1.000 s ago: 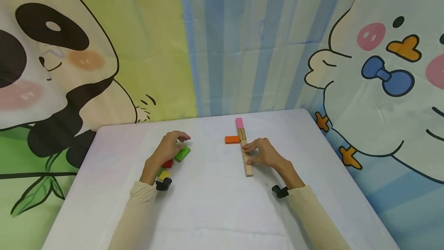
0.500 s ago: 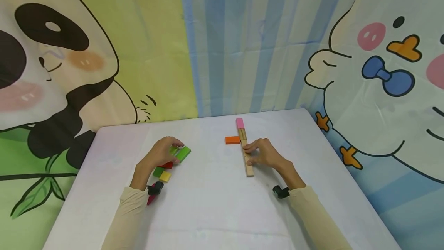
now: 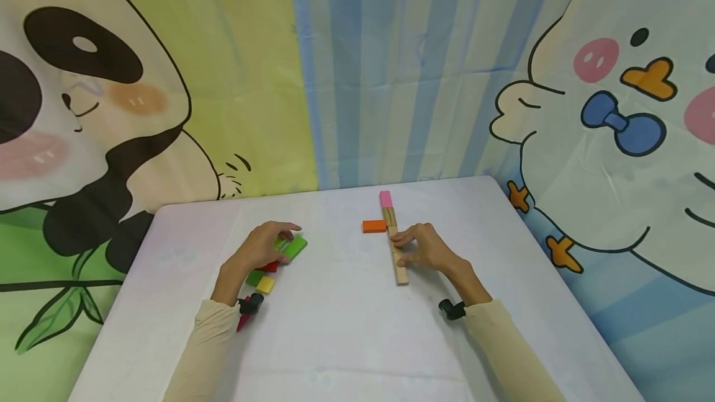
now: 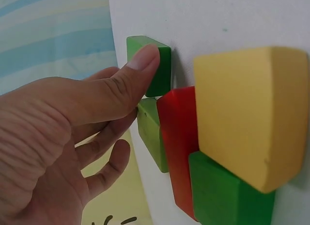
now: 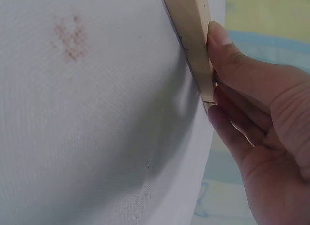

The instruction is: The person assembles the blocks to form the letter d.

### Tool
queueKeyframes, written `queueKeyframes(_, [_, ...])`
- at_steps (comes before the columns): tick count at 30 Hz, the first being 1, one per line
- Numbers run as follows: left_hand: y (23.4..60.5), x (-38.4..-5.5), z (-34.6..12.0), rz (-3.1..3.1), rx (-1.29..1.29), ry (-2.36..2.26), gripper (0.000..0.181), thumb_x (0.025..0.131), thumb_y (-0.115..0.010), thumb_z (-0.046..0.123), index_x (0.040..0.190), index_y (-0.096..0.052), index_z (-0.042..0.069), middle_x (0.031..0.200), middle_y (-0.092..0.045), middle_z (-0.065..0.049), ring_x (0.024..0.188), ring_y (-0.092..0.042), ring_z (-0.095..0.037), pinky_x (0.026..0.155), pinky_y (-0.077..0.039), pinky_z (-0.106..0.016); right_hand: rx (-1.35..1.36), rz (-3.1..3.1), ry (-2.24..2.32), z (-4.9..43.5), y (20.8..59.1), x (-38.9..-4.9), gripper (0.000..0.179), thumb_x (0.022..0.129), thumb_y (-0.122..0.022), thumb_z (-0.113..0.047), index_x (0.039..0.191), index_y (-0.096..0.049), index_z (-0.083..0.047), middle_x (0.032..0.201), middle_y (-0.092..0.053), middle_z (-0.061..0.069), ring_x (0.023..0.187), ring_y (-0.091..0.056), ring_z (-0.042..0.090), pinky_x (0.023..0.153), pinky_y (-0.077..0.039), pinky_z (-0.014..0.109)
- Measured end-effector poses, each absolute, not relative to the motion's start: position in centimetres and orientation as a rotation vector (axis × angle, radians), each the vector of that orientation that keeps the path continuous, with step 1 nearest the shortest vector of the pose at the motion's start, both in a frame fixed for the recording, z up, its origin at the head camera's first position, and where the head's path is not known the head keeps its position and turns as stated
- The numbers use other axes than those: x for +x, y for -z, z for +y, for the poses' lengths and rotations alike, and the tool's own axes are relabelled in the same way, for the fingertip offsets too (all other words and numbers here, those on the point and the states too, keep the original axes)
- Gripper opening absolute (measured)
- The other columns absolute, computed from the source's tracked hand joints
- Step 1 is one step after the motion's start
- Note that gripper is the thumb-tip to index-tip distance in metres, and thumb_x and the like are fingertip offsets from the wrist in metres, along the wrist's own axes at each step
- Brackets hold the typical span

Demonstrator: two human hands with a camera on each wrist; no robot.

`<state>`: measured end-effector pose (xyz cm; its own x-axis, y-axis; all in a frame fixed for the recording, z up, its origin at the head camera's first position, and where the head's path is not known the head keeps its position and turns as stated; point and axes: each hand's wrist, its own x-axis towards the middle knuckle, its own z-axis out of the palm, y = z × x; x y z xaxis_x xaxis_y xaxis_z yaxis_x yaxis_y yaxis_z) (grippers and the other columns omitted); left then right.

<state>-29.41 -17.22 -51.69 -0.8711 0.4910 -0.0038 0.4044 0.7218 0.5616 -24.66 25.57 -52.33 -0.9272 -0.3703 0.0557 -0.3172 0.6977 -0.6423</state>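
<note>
In the head view my left hand [image 3: 262, 245] is over a loose group of coloured blocks at the left. Its thumb touches a bright green block [image 3: 296, 247], and the index finger is spread above it. Under the fingers sits a light green block [image 4: 151, 130], partly hidden, beside a red block [image 4: 178, 147]. My right hand [image 3: 429, 248] rests its thumb and fingertips on a natural wood block [image 3: 400, 268] in a straight row. Further up that row are a ridged wood-coloured block [image 3: 389, 216] and a pink block [image 3: 386, 199]; an orange block [image 3: 374, 226] juts out leftward.
Nearer the left wrist lie a yellow block [image 3: 265, 285] and a dark green block [image 3: 254, 277]. A dark pink piece [image 3: 243, 321] is half covered by the left wrist camera [image 3: 251, 303]. The white table [image 3: 335, 340] ends at a cartoon-printed curtain [image 3: 368, 67].
My left hand has drawn back and left, bringing its thumb to the bright green block and uncovering the light green and dark pink pieces. Its index finger then lifted slightly. The right hand stays put.
</note>
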Motion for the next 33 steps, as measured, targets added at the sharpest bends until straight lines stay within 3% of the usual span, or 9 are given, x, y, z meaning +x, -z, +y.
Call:
queueKeyframes(5, [52.0,-29.5,-17.1,2.8,0.726,-0.795,0.059,0.078,-0.098,0.006,0.133,-0.077,0.009,0.121,-0.079,-0.009,0.113,-0.068,-0.03,0.105,-0.054,-0.058,-0.584,2.823,1.052,25.5,52.4,-24.7,0.048,0.074,-0.1,-0.008,0.119,-0.082,0.0,0.127,-0.082,0.009,0.128,-0.073,0.035,0.119,-0.048,0.062])
queueKeyframes(13, [51.9,-29.8,-15.8,2.838,0.754,-0.751,0.061,0.074,-0.101,0.007,0.131,-0.079,0.008,0.118,-0.078,-0.009,0.107,-0.066,-0.028,0.096,-0.054,-0.05,-0.585,2.83,1.05,25.4,52.1,-24.6,0.047,0.075,-0.1,-0.008,0.118,-0.082,0.0,0.128,-0.081,0.01,0.129,-0.073,0.036,0.118,-0.049,0.062])
queueKeyframes(33, [52.6,-30.7,-13.1,2.797,0.784,-0.776,0.061,0.075,-0.101,0.012,0.131,-0.078,0.01,0.119,-0.078,-0.006,0.111,-0.064,-0.028,0.098,-0.051,-0.048,-0.633,2.828,1.042,25.5,52.2,-24.6,0.047,0.075,-0.1,-0.007,0.117,-0.082,0.002,0.126,-0.081,0.012,0.126,-0.074,0.037,0.119,-0.046,0.065])
